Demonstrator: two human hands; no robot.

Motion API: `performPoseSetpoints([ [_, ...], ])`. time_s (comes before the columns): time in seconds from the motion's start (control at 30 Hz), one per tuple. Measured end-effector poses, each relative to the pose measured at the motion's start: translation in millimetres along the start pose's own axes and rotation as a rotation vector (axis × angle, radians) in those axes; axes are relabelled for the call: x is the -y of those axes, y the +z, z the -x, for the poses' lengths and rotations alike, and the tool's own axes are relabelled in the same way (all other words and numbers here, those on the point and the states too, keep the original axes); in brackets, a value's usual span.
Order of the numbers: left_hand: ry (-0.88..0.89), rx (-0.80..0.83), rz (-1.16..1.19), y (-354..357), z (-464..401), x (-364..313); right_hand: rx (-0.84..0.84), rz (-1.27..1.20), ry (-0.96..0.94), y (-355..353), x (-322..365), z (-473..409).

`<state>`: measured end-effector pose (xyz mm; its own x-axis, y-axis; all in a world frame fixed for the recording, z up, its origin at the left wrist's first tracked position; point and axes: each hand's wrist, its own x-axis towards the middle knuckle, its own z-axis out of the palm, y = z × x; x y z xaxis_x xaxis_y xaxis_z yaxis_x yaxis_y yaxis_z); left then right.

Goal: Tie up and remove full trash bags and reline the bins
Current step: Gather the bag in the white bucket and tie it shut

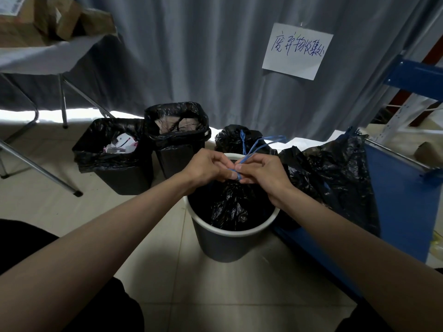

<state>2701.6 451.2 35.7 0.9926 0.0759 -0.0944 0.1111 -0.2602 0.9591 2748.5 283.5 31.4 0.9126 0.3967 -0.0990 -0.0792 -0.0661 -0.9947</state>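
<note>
A round grey bin (223, 245) with a white rim stands on the floor in front of me. A black trash bag (231, 207) sits inside it, its neck gathered upward. My left hand (207, 167) and my right hand (260, 172) meet above the bin and both pinch the bag's blue drawstring (254, 147), which loops up and to the right from my fingers. The gathered neck is partly hidden by my fingers.
Two black square bins with black liners stand behind: one (115, 154) with paper trash, one (178, 137) farther back. A tied black bag (239, 137) lies behind the round bin. Another black bag (335, 176) leans on a blue rack (402, 195) at right. A folding table leg (40, 171) crosses the left.
</note>
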Motion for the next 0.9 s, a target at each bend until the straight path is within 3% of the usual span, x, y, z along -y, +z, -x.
performPoseSetpoints([
  [0.2,0.006,-0.013,0.001,2,0,0,-0.017,0.114,-0.115,-1,-3,0],
  [0.43,0.1,-0.101,-0.174,10,1,-1,-0.041,0.085,-0.04,-1,-6,-4],
  [0.63,0.391,-0.147,-0.672,23,8,-7,-0.093,0.001,0.116,3,-7,-6],
  [0.9,0.716,-0.222,-0.913,30,14,-2,-0.156,-0.099,0.224,2,-8,-9],
])
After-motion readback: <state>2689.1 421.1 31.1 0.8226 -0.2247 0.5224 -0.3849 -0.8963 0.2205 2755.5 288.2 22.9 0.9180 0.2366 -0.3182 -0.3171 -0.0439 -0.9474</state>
